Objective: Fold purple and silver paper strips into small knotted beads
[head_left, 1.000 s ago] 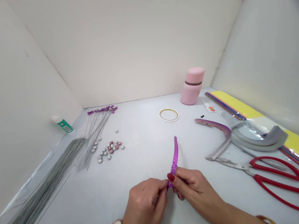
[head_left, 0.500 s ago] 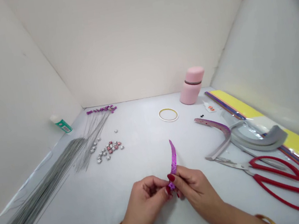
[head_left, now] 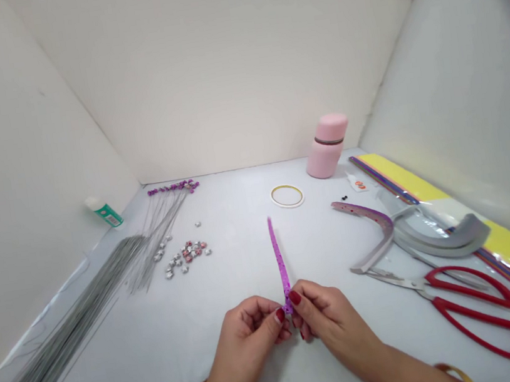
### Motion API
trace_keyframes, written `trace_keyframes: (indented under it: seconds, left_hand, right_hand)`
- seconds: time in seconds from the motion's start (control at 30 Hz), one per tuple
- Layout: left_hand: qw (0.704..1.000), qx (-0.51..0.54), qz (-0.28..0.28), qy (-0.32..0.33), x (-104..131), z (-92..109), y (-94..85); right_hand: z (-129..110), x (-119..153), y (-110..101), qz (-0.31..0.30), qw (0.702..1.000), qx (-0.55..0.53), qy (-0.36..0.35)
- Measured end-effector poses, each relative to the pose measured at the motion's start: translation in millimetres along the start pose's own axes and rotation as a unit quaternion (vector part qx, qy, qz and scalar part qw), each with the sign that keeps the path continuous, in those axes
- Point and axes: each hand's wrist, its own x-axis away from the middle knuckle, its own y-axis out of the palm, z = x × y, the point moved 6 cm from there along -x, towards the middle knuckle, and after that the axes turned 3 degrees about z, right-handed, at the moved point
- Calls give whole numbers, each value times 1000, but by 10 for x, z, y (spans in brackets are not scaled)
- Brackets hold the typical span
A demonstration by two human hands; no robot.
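Between my fingertips stands a shiny purple paper strip (head_left: 278,257), its free end pointing away from me and its near end folded into a small knot. My left hand (head_left: 251,337) pinches that folded end from the left, thumb on top. From the right, my right hand (head_left: 327,317) pinches the strip at the same spot, its thumb pressed on the fold. Part of the fold is hidden by the fingers. Left of my hands lie several small folded paper stars (head_left: 191,250), silver and pink.
Wire stems (head_left: 95,302) run along the left, some topped with purple stars (head_left: 173,188). A glue stick (head_left: 105,211) lies behind them. A tape roll (head_left: 287,196) and pink bottle (head_left: 325,148) are farther back. Red-handled scissors (head_left: 485,310), paper strips (head_left: 373,218) and yellow sheets (head_left: 431,195) occupy the right.
The strip's free end has swung left and now shows longer and straighter. Both hands have shifted slightly at the fold and still pinch it.
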Motion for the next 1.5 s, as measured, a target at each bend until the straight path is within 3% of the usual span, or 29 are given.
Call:
trace_keyframes:
  seconds: [0.43,0.73,0.93,1.13,1.5]
  left_hand:
    - [998,33,-27,-35,-21,-1,29]
    - [1000,-12,-9,18,2,1,-36]
    - [992,-107,-8,70,51,89,-30]
    - [981,-166,-23,102,69,107,2]
    - [992,-106,-36,52,34,24,5]
  right_hand:
    - [18,3,25,-24,999,16,-21]
    - [-2,11,25,-42,998,31,-35]
    - [15,-8,16,-26,999,-31,2]
    - [3,0,15,-23,999,-23,-3]
    - [-11,-5,-15,8,1000,26,-12]
